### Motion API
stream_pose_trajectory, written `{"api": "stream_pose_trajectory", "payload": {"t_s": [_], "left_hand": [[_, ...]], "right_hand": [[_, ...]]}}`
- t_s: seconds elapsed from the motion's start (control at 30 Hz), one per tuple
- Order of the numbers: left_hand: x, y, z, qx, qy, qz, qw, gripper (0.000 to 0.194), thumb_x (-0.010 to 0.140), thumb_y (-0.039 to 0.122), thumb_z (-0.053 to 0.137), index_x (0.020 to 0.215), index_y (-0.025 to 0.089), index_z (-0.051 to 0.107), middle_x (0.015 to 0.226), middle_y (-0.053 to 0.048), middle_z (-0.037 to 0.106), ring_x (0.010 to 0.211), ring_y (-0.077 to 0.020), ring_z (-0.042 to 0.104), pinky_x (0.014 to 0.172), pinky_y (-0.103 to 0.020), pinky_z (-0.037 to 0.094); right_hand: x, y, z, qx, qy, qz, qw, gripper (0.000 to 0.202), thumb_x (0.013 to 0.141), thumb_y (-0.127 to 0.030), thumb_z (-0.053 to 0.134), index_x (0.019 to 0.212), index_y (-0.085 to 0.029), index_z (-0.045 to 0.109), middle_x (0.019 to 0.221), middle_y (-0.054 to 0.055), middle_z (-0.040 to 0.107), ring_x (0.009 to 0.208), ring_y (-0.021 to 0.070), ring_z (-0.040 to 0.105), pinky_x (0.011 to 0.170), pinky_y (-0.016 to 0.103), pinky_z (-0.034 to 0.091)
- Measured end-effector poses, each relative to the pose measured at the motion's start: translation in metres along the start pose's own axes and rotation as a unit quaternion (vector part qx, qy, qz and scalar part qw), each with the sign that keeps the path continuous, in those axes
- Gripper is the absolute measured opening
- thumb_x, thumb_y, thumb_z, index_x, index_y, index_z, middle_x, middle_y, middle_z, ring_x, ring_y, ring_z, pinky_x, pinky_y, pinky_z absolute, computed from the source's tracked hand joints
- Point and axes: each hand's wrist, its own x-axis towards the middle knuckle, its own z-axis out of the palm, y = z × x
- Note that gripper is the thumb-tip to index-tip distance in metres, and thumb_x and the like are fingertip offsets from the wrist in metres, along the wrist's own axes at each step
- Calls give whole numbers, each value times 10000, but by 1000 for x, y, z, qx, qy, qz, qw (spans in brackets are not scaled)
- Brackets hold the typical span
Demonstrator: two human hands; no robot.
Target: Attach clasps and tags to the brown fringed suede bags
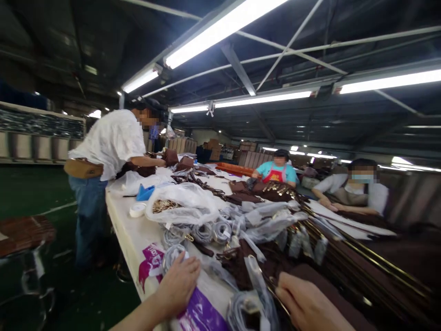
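Workshop bg, tube lights (227, 34) on overhead; long table (119, 209) piled w/ parts, 3 ppl at it. Head view: L hand (181, 281) laid flat by a grey coil (174, 257), over purple-print plastic (201, 310), fingers pressed together. R hand (303, 299) at near edge, fingers curled at a gold-edged strip (270, 287) on brown cloth (319, 280); can't tell if pinching it. Progress: several coils (203, 233) already wound, row lies past L hand; another coil (241, 305) btwn hands. Gold bits (163, 206) sit loose in clear bag (198, 212). Qty done vs left: can't tell, imo mid-batch.
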Motion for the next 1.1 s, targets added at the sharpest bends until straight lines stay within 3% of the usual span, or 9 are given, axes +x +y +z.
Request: {"api": "stream_pose_trajectory", "payload": {"t_s": [0.17, 0.27, 0.33, 0.47, 0.53, 0.73, 0.9, 1.03, 1.1], "left_hand": [[6, 12, -21, 18, 56, -7, 998, 412, 839, 74, 445, 1176, 151, 670, 1360, -163, 592, 1340, -348, 445, 1127, -660, 222], [12, 43, -31, -193, 111, -33, 974, 348, 875, 217, 477, 1149, 191, 689, 1287, -135, 644, 1225, -321, 542, 1048, -551, 408], [16, 76, -30, -430, 69, -82, 897, 403, 880, 405, 508, 1196, 208, 660, 1212, -121, 672, 987, -261, 650, 757, -380, 564], [28, 144, -20, -741, -21, -172, 649, 710, 748, 653, 606, 1294, 201, 562, 1189, -139, 636, 573, -100, 589, 370, -169, 290], [36, 159, -18, -771, -32, -169, 613, 759, 724, 702, 596, 1269, 175, 566, 1104, -138, 664, 506, -71, 542, 364, -161, 227], [61, 89, -42, -549, -20, -236, 801, 748, 760, 685, 371, 1211, 116, 555, 1058, -141, 706, 517, -100, 545, 393, -185, 218], [61, 8, -81, -401, -21, -301, 865, 452, 704, 474, 569, 950, 97, 611, 875, -159, 701, 625, -218, 619, 449, -239, 339], [44, 17, -91, -231, 152, -231, 933, 540, 760, 424, 529, 1195, 103, 535, 1274, -213, 552, 1043, -335, 579, 778, -399, 472], [33, 48, -78, -284, 125, -168, 936, 551, 810, 513, 498, 1218, 148, 555, 1221, -160, 599, 945, -292, 611, 799, -408, 479]], "right_hand": [[-23, -25, -8, 209, -29, 146, 967, 261, 934, -199, 325, 699, -234, 433, 506, -67, 506, 412, 107, 479, 443, 192, 370], [-35, -32, -3, 263, -22, 166, 950, 252, 938, -198, 343, 713, -223, 454, 518, -72, 509, 399, 94, 459, 411, 174, 345], [-46, -37, 0, 272, -11, 159, 949, 254, 936, -201, 361, 700, -223, 451, 531, -67, 511, 424, 95, 474, 422, 172, 347], [-62, -45, 11, 292, 15, 101, 951, 245, 918, -238, 408, 677, -225, 446, 528, -65, 485, 469, 106, 475, 480, 191, 362], [-64, -46, 17, 319, 10, 85, 944, 229, 909, -256, 414, 686, -226, 453, 530, -68, 487, 445, 104, 462, 473, 198, 354], [-66, -32, 17, 270, 50, 148, 950, 278, 914, -316, 393, 649, -236, 419, 527, -38, 550, 500, 128, 514, 511, 217, 357], [-78, -19, 3, 239, 17, 156, 958, 261, 913, -315, 385, 669, -237, 434, 545, -32, 569, 552, 145, 577, 553, 219, 386], [-90, -18, 9, 227, 1, 149, 962, 260, 927, -321, 390, 691, -234, 456, 598, -20, 607, 592, 148, 596, 571, 217, 397], [-98, -22, 21, 202, -11, 146, 968, 241, 915, -305, 426, 697, -227, 494, 666, -1, 649, 650, 157, 613, 593, 219, 400]]}}
